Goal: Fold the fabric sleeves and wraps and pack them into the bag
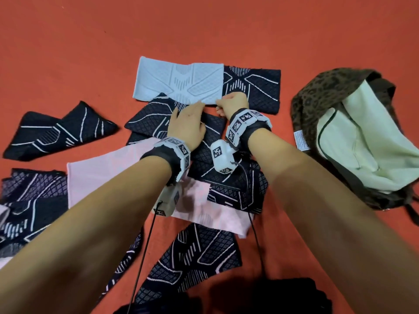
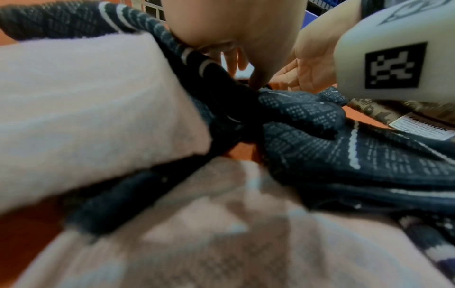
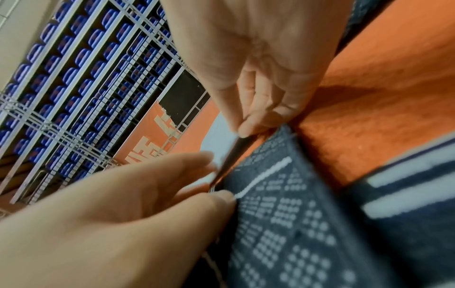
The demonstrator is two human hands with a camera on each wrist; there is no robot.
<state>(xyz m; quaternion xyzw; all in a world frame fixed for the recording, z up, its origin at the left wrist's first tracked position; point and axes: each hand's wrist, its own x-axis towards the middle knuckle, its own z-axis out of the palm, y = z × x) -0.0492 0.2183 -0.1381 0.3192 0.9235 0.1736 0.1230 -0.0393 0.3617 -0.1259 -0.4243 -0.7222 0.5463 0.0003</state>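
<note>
Orange carpeted floor [image 1: 90, 53], blue stadium seats [image 3: 74, 68] behind; left hand [image 1: 188, 125] flat, right hand [image 1: 233, 103] fingers [image 3: 246, 128] pinching dark patterned knit sleeve [image 1: 256, 87].

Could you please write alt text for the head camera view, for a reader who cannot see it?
Two bare hands meet at the near edge of a light blue sleeve on an orange floor; the right hand pinches it, the left hand lies beside. Dark patterned sleeves lie around, and an open leopard-print bag lies right.
</note>
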